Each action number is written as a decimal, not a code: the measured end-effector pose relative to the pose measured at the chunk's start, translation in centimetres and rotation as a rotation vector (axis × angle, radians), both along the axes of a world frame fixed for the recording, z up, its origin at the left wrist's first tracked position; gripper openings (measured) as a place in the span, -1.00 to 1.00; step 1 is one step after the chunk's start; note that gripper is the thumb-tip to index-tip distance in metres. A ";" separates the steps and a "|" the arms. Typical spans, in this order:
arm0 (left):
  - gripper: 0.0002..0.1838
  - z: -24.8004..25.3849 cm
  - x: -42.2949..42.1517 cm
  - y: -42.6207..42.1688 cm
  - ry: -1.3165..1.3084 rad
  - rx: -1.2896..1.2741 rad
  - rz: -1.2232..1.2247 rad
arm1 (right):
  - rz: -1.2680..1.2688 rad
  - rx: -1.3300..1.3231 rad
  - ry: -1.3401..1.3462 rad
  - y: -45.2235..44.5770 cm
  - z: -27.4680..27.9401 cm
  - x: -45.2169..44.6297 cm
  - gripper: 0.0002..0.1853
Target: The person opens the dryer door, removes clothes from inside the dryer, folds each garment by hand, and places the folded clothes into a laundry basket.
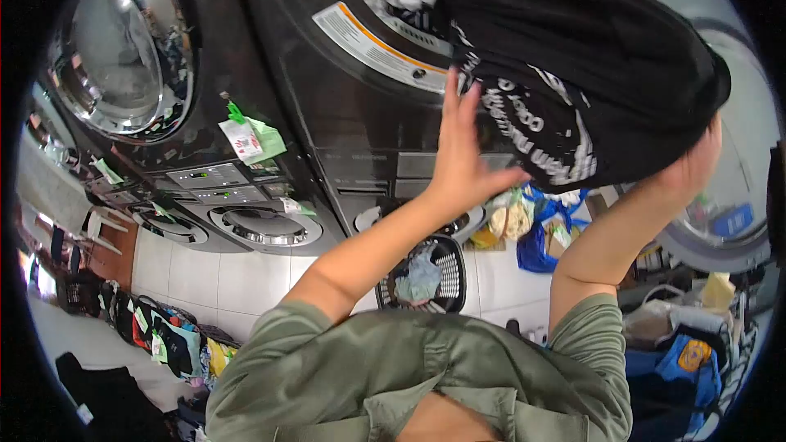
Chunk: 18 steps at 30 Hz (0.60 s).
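A black garment with white lettering (606, 82) hangs bunched in front of the open dryer drum (401, 0), hiding part of the opening. My right hand (694, 162) supports it from below at the right, with its fingers hidden behind the cloth. My left hand (467, 147) is slightly blurred, fingers and thumb spread, beside the garment's lettered edge; whether the fingertips touch it I cannot tell. White and dark laundry lies inside the drum. At the right, the round machine door (737, 115) stands swung open.
A black laundry basket (450, 274) with clothes stands on the tiled floor below my arms. Blue bags (536, 254) sit right of it. Other machines (123, 49) line the left. Clothes piles (168, 336) lie lower left, and more clothes (688, 360) lower right.
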<state>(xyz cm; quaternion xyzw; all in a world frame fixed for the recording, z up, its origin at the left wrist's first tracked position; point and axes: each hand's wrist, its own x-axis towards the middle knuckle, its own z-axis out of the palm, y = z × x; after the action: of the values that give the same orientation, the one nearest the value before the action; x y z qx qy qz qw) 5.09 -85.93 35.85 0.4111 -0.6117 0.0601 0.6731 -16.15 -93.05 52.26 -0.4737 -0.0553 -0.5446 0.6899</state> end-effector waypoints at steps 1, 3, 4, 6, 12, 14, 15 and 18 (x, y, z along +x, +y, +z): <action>0.09 0.9 -1.4 -1.3 0.004 -0.099 0.060 | 0.092 0.012 0.003 1.1 -1.4 -2.2 -0.59; -0.13 2.4 -3.1 -1.7 -0.009 -0.280 0.087 | 0.181 0.003 -0.054 3.2 -4.3 -6.9 -0.56; -0.47 3.7 -3.9 0.0 -0.100 -0.226 0.011 | 0.196 -0.010 -0.100 4.2 -5.7 -9.5 -0.55; -0.69 2.8 -5.0 1.7 -0.194 -0.008 -0.296 | 0.212 -0.041 -0.210 5.9 -8.2 -14.7 -0.53; -0.64 -4.0 -4.3 5.6 0.020 0.906 -0.902 | -0.017 0.122 -0.255 8.7 -13.3 -8.2 -0.19; -0.66 -3.9 -1.8 5.1 -0.112 0.909 -0.578 | -0.093 0.210 0.179 7.8 -14.8 -6.6 -0.20; -0.70 -3.2 -0.6 4.4 -0.102 0.878 -0.419 | -0.156 0.252 0.206 6.9 -15.2 -6.2 -0.23; -0.78 -1.9 1.0 3.5 0.359 0.835 -0.744 | -0.267 0.393 0.171 5.2 -13.9 -7.4 -0.36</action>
<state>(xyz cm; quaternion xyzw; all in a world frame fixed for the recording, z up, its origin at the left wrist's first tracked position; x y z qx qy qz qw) 6.08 -82.40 33.98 0.4026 -0.5631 -0.4969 0.5233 -23.58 -87.85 38.36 -0.3778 0.1733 -0.5891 0.6929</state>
